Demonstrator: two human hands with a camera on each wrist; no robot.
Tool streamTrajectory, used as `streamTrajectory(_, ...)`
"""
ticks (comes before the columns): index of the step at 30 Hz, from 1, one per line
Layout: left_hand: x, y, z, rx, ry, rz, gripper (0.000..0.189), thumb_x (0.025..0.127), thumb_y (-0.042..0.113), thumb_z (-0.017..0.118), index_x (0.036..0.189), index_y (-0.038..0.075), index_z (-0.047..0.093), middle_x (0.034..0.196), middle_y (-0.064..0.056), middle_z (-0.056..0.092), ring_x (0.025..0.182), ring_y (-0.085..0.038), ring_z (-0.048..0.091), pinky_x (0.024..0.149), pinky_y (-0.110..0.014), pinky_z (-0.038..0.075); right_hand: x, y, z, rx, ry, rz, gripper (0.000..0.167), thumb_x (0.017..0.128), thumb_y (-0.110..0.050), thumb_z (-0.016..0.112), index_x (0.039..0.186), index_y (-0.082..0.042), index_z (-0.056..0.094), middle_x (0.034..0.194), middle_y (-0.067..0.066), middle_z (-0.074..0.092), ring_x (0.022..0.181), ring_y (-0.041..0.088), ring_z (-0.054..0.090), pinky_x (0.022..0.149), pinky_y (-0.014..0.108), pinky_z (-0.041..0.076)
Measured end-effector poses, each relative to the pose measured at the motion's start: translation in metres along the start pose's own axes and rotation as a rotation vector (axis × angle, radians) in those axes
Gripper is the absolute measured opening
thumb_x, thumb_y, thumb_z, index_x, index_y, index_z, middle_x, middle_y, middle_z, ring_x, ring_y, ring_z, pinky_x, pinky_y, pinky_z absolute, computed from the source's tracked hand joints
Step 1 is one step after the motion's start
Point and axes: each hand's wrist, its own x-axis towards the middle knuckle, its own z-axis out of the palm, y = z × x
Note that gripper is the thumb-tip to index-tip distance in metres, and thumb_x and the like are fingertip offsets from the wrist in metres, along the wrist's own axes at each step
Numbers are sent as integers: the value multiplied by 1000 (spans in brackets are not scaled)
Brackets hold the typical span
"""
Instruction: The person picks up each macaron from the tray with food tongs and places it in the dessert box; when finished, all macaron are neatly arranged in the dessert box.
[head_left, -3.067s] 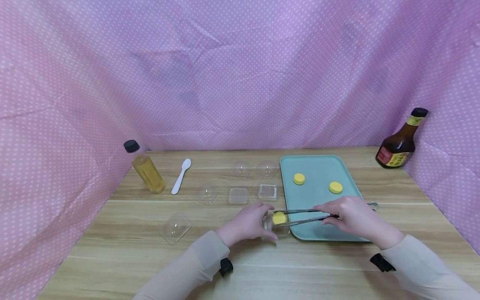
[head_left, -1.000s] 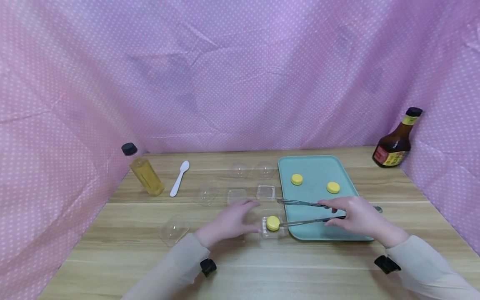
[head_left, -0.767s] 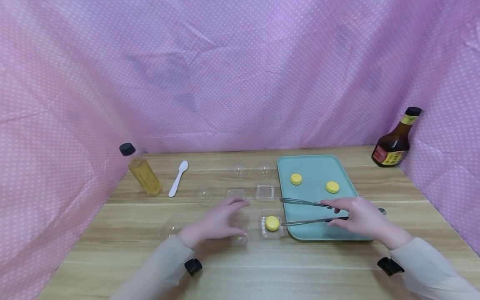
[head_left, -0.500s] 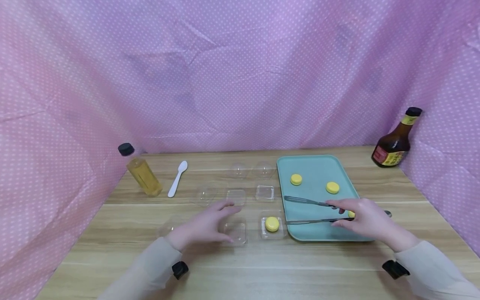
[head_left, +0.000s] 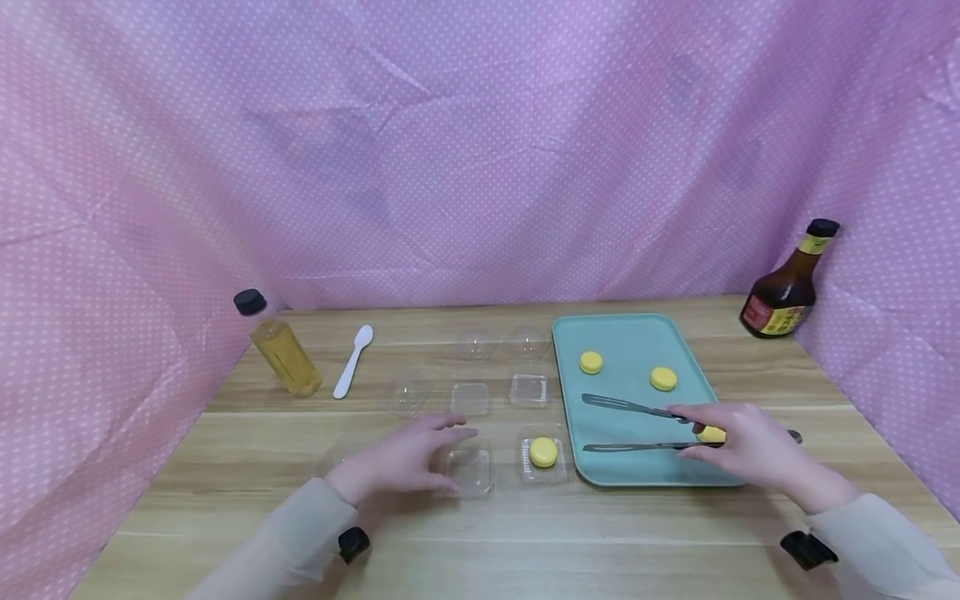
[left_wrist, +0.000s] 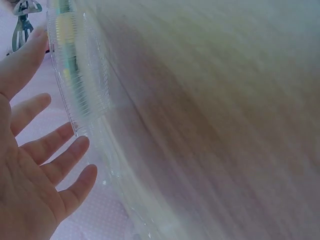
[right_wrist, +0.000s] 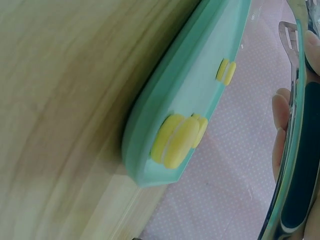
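My right hand (head_left: pixel 753 443) grips metal tongs (head_left: pixel 622 406), their arms spread with nothing between them, over the green tray (head_left: pixel 630 337). On that tray sit yellow macarons: one back left (head_left: pixel 590 362), one back right (head_left: pixel 663 379), and one partly behind my right hand (head_left: pixel 711 434). The right wrist view shows the nearest macaron (right_wrist: pixel 175 142) standing below the tongs. Another macaron (head_left: pixel 543 452) rests in a clear plastic container left of the tray. My left hand (head_left: pixel 393 458) holds nothing, fingers spread beside a clear container (head_left: pixel 472 471) that has no macaron in it.
More clear domed containers (head_left: pixel 529 388) stand behind, left of the tray. A white spoon (head_left: pixel 352 362) and a bottle of yellow liquid (head_left: pixel 285 358) are at the left. A brown sauce bottle (head_left: pixel 780 300) stands back right. Pink dotted cloth (head_left: pixel 480 167) surrounds the wooden table.
The tongs have let go of the macaron, which now rests in the container, and moved right over the tray. My left hand has moved left, away from that container.
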Motion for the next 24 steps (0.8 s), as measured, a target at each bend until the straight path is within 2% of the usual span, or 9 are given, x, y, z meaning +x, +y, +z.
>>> streamTrajectory(8, -1, 1, 3, -20, -24, -29, 77, 76, 42, 76, 139, 9, 47, 140, -17, 46, 130, -34, 43, 108, -50, 37, -5, 4, 0, -18, 17, -2, 53, 57, -17, 88, 107, -13, 71, 85, -2, 72, 69, -2, 58, 54, 22, 50)
streamTrajectory(12, 0, 2, 3, -28, -24, -40, 79, 76, 42, 76, 140, 7, 45, 139, -15, 48, 128, -31, 46, 107, -47, 39, -7, 4, -3, -39, 27, 17, 53, 56, -19, 89, 106, -13, 72, 90, 0, 74, 74, 3, 64, 58, 23, 53)
streamTrajectory(16, 0, 4, 3, -32, -25, -56, 79, 77, 41, 76, 140, 5, 44, 138, -14, 49, 128, -30, 47, 107, -45, 39, -10, 7, -5, -54, 37, 48, 53, 55, -20, 90, 105, -11, 72, 89, 1, 74, 74, 2, 63, 55, 20, 49)
streamTrajectory(18, 0, 4, 4, -39, -29, -68, 80, 77, 41, 76, 139, 4, 44, 139, -15, 49, 129, -30, 46, 108, -45, 39, -12, 8, -6, -48, 42, 59, 53, 54, -19, 90, 104, -10, 72, 87, 0, 73, 70, -3, 58, 52, 15, 43)
streamTrajectory(20, 0, 4, 4, -49, -32, -77, 81, 77, 41, 76, 139, 2, 43, 140, -15, 48, 130, -30, 45, 108, -45, 38, -15, 10, -8, -34, 49, 72, 53, 55, -17, 89, 104, -9, 72, 83, 0, 72, 59, -9, 46, 47, 10, 34)
streamTrajectory(24, 0, 2, 5, -60, -29, -73, 82, 77, 40, 76, 138, -2, 43, 140, -17, 48, 130, -31, 44, 109, -45, 37, -22, 15, -12, -14, 50, 133, 53, 57, -14, 88, 106, -9, 70, 79, -1, 68, 48, -11, 20, 40, 11, 24)
